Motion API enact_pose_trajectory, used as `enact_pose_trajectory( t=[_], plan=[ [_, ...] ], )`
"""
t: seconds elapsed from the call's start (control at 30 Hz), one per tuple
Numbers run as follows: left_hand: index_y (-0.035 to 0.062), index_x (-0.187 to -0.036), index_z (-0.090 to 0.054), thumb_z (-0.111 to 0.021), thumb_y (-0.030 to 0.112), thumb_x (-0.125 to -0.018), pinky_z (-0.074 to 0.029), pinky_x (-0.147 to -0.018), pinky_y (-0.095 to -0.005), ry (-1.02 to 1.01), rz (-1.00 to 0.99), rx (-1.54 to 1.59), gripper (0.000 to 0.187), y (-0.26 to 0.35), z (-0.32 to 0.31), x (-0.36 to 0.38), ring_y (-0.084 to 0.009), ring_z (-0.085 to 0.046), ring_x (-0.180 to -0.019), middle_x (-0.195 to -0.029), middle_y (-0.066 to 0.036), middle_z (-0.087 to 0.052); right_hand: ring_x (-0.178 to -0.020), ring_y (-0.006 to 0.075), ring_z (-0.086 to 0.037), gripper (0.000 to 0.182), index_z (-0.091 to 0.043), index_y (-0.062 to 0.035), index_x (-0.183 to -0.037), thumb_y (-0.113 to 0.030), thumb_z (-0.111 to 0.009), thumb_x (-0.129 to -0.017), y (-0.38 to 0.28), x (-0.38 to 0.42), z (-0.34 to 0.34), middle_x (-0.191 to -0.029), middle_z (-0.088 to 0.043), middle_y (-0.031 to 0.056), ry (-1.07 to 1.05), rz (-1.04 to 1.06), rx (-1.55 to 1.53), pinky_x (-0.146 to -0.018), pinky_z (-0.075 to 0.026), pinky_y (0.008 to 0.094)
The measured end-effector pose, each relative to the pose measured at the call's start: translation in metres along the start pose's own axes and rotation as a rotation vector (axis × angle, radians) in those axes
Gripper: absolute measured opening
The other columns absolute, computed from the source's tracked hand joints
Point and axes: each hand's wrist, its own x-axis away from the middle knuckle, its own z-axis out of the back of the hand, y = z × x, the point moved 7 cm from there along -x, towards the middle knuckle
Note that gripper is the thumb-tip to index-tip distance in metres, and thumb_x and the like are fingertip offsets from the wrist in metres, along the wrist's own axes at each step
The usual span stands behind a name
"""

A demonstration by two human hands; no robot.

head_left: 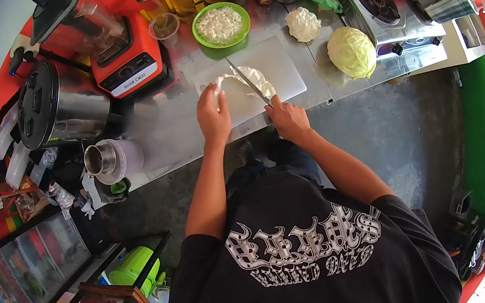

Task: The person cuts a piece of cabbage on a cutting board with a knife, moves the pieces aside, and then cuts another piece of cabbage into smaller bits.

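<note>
A pale piece of cabbage (246,80) lies on the white cutting board (284,74) at the middle of the table (175,130). The left hand (213,118) presses on its near end, seemingly to steady it, while the right hand (288,119) has its grip closed round the knife (249,81), blade laid across the cabbage. Beyond the board stands a green bowl (221,24) of shreds; to the right lie a cabbage chunk (303,24) and a half head (352,52), none obstructing the blade.
</note>
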Motion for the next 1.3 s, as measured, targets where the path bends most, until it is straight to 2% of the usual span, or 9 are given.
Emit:
enact_pose_trajectory(
  t=[0.07, 0.2, 0.4, 0.77, 0.93, 1.0, 1.13, 1.23, 1.3],
  plan=[
    [-0.0038, -0.116, -0.067, -0.063, 0.02, -0.1, -0.051, -0.092, -0.0429, 0.09, 0.104, 0.169, 0.029, 0.003, 0.019, -0.012, -0.0335, -0.069, -0.104, -0.114, -0.019, -0.071, -0.067, 0.0467, -0.066, 0.032, -0.046, -0.0071, -0.106, -0.039, -0.052, -0.103, -0.001, 0.003, 0.009, -0.071, -0.068, 0.0206, 0.066, -0.011, -0.05, -0.061, -0.051, 0.0578],
    [-0.0028, -0.112, -0.069, -0.062, 0.02, -0.1, -0.052, -0.085, -0.038, 0.149, 0.165, 0.316, 0.027, 0.024, 0.03, -0.039, -0.03, -0.07, -0.094, -0.103, -0.019, -0.072, -0.069, 0.0473, -0.066, 0.031, -0.047, -0.007, -0.105, -0.038, -0.052, -0.103, 0.01, -0.004, 0.021, -0.074, -0.069, 0.0225, 0.077, -0.059, -0.081, -0.063, -0.051, 0.059],
    [-0.0049, -0.108, -0.069, -0.062, 0.025, -0.1, -0.052, -0.083, -0.0366, -0.07, 0.211, 0.281, 0.031, 0.029, 0.029, -0.054, -0.0288, -0.07, -0.088, -0.095, -0.018, -0.074, -0.081, 0.0469, -0.068, 0.034, -0.049, -0.0064, -0.106, -0.041, -0.05, -0.104, 0.002, -0.01, 0.016, -0.087, -0.071, 0.0243, -0.098, 0.043, -0.088, -0.071, -0.053, 0.0583],
    [-0.0032, -0.109, -0.069, -0.061, 0.021, -0.101, -0.051, -0.081, -0.0314, 0.048, 0.35, 0.495, 0.027, 0.011, 0.064, -0.059, -0.0151, -0.066, -0.088, -0.097, -0.008, -0.073, -0.084, 0.0467, -0.067, 0.037, -0.058, -0.0062, -0.105, -0.042, -0.054, -0.102, 0.014, -0.021, 0.019, -0.088, -0.071, 0.0225, -0.133, 0.051, -0.213, -0.076, -0.052, 0.0564],
    [-0.0021, -0.111, -0.068, -0.06, 0.014, -0.1, -0.05, -0.085, -0.0291, -0.06, 0.393, 0.688, 0.021, 0.015, 0.017, -0.071, -0.0132, -0.065, -0.094, -0.106, -0.006, -0.071, -0.077, 0.046, -0.065, 0.034, -0.059, -0.0022, -0.098, -0.037, -0.061, -0.1, 0.054, -0.017, 0.045, -0.078, -0.066, 0.0231, 0.093, -0.09, -0.454, -0.069, -0.047, 0.0548],
    [-0.0032, -0.112, -0.068, -0.06, 0.013, -0.099, -0.049, -0.09, -0.029, -0.181, 0.517, 0.877, 0.022, 0.026, -0.019, -0.075, -0.0122, -0.064, -0.099, -0.11, -0.005, -0.071, -0.07, 0.044, -0.063, 0.033, -0.059, 0.0008, -0.092, -0.031, -0.063, -0.099, 0.077, -0.011, 0.059, -0.073, -0.062, 0.0241, 0.195, -0.181, -0.564, -0.063, -0.044, 0.0515],
    [-0.0035, -0.115, -0.067, -0.059, 0.014, -0.101, -0.046, -0.094, -0.0274, -0.227, 0.409, 0.887, 0.024, 0.07, -0.079, -0.098, -0.0091, -0.061, -0.108, -0.111, -0.003, -0.071, -0.063, 0.0399, -0.059, 0.032, -0.059, 0.0015, -0.091, -0.029, -0.063, -0.099, 0.108, -0.008, 0.097, -0.069, -0.059, 0.0227, 0.253, -0.238, -0.586, -0.06, -0.043, 0.0479],
    [-0.0019, -0.117, -0.068, -0.059, 0.014, -0.102, -0.045, -0.09, -0.0258, -0.342, 0.353, 0.734, 0.024, 0.095, -0.129, -0.114, -0.0079, -0.06, -0.101, -0.109, -0.001, -0.07, -0.055, 0.0322, -0.05, 0.032, -0.058, 0.0029, -0.089, -0.027, -0.064, -0.099, 0.148, -0.019, 0.116, -0.064, -0.054, 0.0188, 0.321, -0.291, -0.596, -0.057, -0.039, 0.0452],
    [-0.0006, -0.117, -0.068, -0.059, 0.014, -0.102, -0.044, -0.088, -0.0249, -0.364, 0.411, 0.788, 0.023, 0.111, -0.164, -0.121, -0.0078, -0.06, -0.097, -0.107, 0.0, -0.07, -0.055, 0.029, -0.051, 0.032, -0.056, 0.0029, -0.087, -0.026, -0.064, -0.099, 0.165, -0.026, 0.133, -0.063, -0.053, 0.0175, 0.343, -0.268, -0.59, -0.057, -0.039, 0.0446]
  ],
)
